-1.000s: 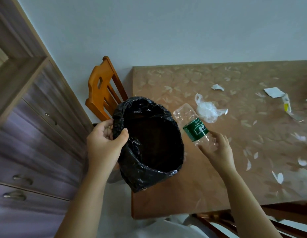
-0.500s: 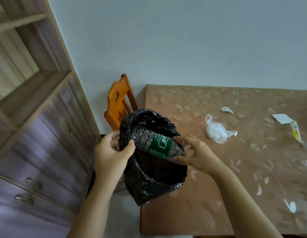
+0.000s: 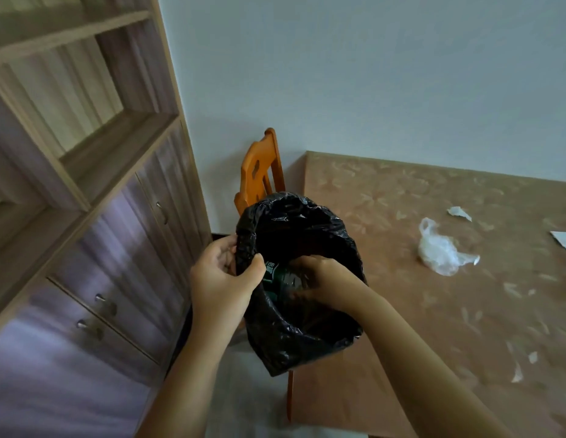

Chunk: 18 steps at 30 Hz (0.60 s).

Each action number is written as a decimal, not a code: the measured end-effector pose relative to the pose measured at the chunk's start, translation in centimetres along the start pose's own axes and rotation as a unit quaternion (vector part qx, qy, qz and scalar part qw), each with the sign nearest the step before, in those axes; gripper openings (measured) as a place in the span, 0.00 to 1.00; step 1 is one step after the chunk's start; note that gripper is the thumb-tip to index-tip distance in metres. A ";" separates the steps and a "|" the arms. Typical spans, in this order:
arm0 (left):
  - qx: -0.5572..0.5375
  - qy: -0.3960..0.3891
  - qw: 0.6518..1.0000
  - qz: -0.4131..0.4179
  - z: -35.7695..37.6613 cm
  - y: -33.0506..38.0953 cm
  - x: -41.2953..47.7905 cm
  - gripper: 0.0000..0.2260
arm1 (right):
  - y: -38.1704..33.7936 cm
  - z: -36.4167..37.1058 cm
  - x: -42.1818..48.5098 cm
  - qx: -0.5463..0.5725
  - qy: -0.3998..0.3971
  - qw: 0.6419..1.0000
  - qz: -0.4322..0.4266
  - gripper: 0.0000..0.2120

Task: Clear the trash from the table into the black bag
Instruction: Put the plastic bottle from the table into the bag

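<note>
Left fingers [image 3: 243, 263] pinching black bag [image 3: 307, 330] rim, right hand [image 3: 326, 281] inside, grip on bottle [image 3: 275, 276] unclear

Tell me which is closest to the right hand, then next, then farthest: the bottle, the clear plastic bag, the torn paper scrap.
1. Bottle: inside the black bag, at the right hand.
2. Clear plastic bag: on the table, to the right.
3. Paper scrap: farther back, beyond that bag.

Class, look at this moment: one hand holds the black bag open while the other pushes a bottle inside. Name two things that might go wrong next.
1. Only the left hand pinches the black bag rim; the push of the right hand on the bottle might pull it loose.
2. The bag hangs off the table edge, so the clear plastic bag could miss it.
</note>
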<state>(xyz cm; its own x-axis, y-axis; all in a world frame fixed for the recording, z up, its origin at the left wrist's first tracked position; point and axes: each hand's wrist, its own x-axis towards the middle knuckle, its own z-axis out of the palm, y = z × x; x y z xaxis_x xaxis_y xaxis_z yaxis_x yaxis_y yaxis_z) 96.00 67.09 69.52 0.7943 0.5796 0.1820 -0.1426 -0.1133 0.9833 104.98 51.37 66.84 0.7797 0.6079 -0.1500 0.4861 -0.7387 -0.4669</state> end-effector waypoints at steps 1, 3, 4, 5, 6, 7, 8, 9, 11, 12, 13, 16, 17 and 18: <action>-0.005 0.004 1.000 -0.003 -0.5 -0.1 0.2 0.15 | -0.5 0.1 0.2 0.013 -0.001 1.000 -0.001 0.27; -0.011 0.011 1.000 -0.008 -1.6 -0.4 0.7 0.15 | -1.6 0.3 0.4 0.040 0.006 0.999 -0.006 0.25; -0.012 0.013 1.000 -0.010 -2.3 -0.5 1.0 0.15 | -2.2 0.4 0.4 0.053 0.017 0.998 -0.009 0.24; -0.011 0.012 1.000 -0.011 -2.9 -0.6 1.4 0.14 | -2.8 0.5 0.4 0.066 0.033 0.997 -0.010 0.22; -0.010 0.010 1.000 -0.011 -3.6 -0.8 1.7 0.14 | -3.4 0.6 0.4 0.077 0.054 0.995 -0.011 0.21; -0.009 0.008 1.000 -0.010 -4.1 -1.0 2.1 0.14 | -3.9 0.6 0.3 0.086 0.079 0.993 -0.010 0.19; -0.009 0.005 1.000 -0.012 -4.7 -1.2 2.5 0.15 | -4.4 0.7 0.1 0.093 0.105 0.990 -0.007 0.18; -0.009 0.001 1.000 -0.016 -5.1 -1.4 2.9 0.15 | -4.9 0.8 0.0 0.098 0.134 0.986 0.000 0.17; -0.012 -0.010 1.000 -0.024 -5.8 -1.8 3.6 0.14 | -5.6 0.9 -0.4 0.093 0.200 0.975 0.021 0.15; -0.012 -0.016 0.999 -0.026 -6.0 -2.1 4.0 0.13 | -5.8 1.0 -0.6 0.085 0.235 0.968 0.034 0.14; -0.011 -0.021 0.999 -0.027 -6.1 -2.4 4.3 0.13 | -5.9 1.1 -0.7 0.078 0.264 0.960 0.047 0.13; -0.007 -0.030 0.999 -0.024 -5.5 -2.9 4.9 0.15 | -5.5 1.1 -1.1 0.052 0.310 0.945 0.088 0.11; -0.006 -0.033 0.999 -0.024 -5.1 -3.1 5.1 0.16 | -5.2 0.9 -1.2 0.042 0.318 0.942 0.103 0.11; -0.007 -0.037 0.999 -0.025 -4.7 -3.2 5.3 0.16 | -4.8 0.8 -1.2 0.036 0.326 0.938 0.117 0.11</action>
<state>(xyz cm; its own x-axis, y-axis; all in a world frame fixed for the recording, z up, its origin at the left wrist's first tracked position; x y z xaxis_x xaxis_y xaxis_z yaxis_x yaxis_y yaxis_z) 97.91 74.35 67.35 0.8421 0.5230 0.1318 -0.1089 -0.0745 0.9913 101.38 54.36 68.56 0.9486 0.1076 0.2976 0.2621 -0.7943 -0.5481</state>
